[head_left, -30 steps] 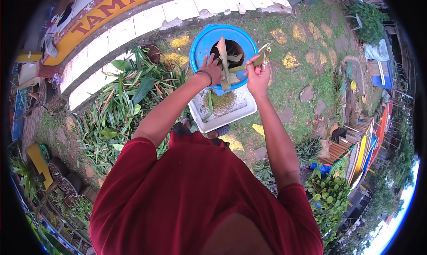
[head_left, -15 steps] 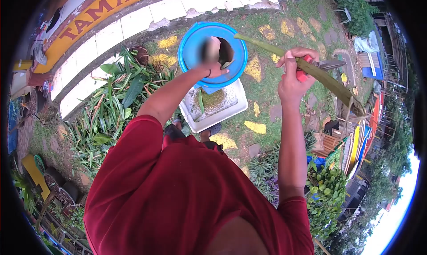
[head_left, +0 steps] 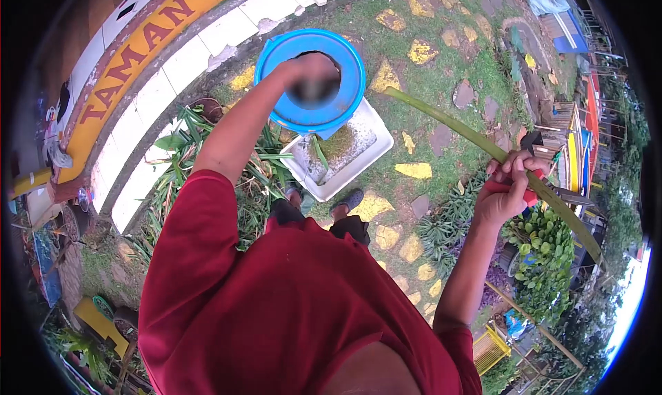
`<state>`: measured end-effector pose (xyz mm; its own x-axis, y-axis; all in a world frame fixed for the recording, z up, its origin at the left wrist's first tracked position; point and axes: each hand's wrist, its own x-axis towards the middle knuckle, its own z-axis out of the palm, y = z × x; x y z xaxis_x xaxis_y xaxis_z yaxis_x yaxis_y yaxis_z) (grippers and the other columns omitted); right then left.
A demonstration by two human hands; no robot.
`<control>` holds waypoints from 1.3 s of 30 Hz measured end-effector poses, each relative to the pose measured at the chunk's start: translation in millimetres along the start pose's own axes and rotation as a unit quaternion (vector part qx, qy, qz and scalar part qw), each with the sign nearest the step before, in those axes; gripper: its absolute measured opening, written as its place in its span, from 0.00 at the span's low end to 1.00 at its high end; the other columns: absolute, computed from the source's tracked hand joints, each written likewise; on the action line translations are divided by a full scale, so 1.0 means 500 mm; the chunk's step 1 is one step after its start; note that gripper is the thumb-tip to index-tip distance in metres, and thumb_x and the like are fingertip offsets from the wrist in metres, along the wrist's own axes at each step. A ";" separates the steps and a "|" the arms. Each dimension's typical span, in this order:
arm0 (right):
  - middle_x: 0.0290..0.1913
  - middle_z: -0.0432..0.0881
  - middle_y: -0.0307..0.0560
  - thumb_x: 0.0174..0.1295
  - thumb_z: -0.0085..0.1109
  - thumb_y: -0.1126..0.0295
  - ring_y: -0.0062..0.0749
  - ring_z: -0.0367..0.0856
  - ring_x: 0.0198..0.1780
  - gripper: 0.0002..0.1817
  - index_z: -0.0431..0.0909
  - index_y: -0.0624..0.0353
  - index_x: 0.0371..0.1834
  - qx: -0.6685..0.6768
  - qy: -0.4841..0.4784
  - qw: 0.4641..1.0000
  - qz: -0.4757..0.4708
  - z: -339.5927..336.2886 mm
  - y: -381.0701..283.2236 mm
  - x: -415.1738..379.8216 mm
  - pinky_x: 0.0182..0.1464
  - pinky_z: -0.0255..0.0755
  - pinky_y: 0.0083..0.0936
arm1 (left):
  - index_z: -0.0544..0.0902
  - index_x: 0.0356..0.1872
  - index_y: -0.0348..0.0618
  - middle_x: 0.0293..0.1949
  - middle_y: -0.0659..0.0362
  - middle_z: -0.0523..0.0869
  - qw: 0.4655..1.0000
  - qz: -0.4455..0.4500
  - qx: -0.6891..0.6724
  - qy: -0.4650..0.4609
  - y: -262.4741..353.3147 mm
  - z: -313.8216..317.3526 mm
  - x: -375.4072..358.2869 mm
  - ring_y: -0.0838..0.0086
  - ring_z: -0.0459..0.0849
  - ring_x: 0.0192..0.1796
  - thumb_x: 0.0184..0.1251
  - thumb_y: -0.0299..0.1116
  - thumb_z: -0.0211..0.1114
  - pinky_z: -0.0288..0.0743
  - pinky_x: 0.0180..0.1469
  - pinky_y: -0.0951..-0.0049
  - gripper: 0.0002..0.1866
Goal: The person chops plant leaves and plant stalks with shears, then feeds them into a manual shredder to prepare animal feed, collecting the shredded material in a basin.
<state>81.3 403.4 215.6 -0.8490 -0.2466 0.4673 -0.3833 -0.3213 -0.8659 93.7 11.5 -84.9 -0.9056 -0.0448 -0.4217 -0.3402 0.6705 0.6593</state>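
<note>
We clamp red-handled shears (head_left: 527,188) and a long green leaf (head_left: 476,136) in our right hand (head_left: 507,191), swung toward three o'clock away from the round blue plastic pot (head_left: 310,78), where our blurred left hand (head_left: 310,74) reaches, its grip unreadable.

L hand (head_left: 312,74) fwd, blurred | R hand (head_left: 507,188) out to side, fist closed

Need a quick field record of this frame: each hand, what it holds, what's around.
left hand: motion-blurred, over the mouth of the blue pot; grip cannot be told
right hand: closed on a long green leaf and red-handled shears, out to the side
pot support: white square planter
ground: cut leaves pile, grass, yellow stepping stones
</note>
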 end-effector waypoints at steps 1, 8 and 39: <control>0.30 0.70 0.43 0.64 0.53 0.82 0.21 0.68 0.28 0.10 0.67 0.55 0.44 0.003 0.014 1.000 0.016 -0.027 0.001 -0.005 0.27 0.71 0.22 | 0.84 0.58 0.48 0.56 0.53 0.86 0.999 0.014 -0.033 0.027 0.011 -0.015 -0.029 0.61 0.83 0.59 0.74 0.54 0.59 0.74 0.61 0.59 0.24; 0.31 0.69 0.41 0.67 0.55 0.77 0.21 0.64 0.25 0.06 0.70 0.54 0.43 0.063 0.059 0.994 0.070 -0.128 0.052 -0.004 0.29 0.67 0.23 | 0.83 0.59 0.45 0.60 0.55 0.84 0.980 0.048 -0.103 0.164 0.037 -0.048 -0.184 0.66 0.79 0.65 0.79 0.40 0.56 0.67 0.71 0.66 0.17; 0.34 0.71 0.37 0.64 0.55 0.81 0.17 0.65 0.26 0.10 0.68 0.52 0.42 -0.057 0.342 0.838 0.421 -0.728 0.610 -0.603 0.27 0.63 0.20 | 0.67 0.73 0.38 0.73 0.47 0.69 0.852 -0.432 -0.259 -0.144 -0.365 1.096 0.084 0.60 0.66 0.75 0.69 0.67 0.56 0.58 0.74 0.63 0.45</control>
<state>87.7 712.8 -254.4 -0.8315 0.2516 -0.4954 0.4569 -0.1977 -0.8673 256.5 292.9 -564.0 -0.1872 -0.1218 -0.9747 -0.9817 0.0591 0.1811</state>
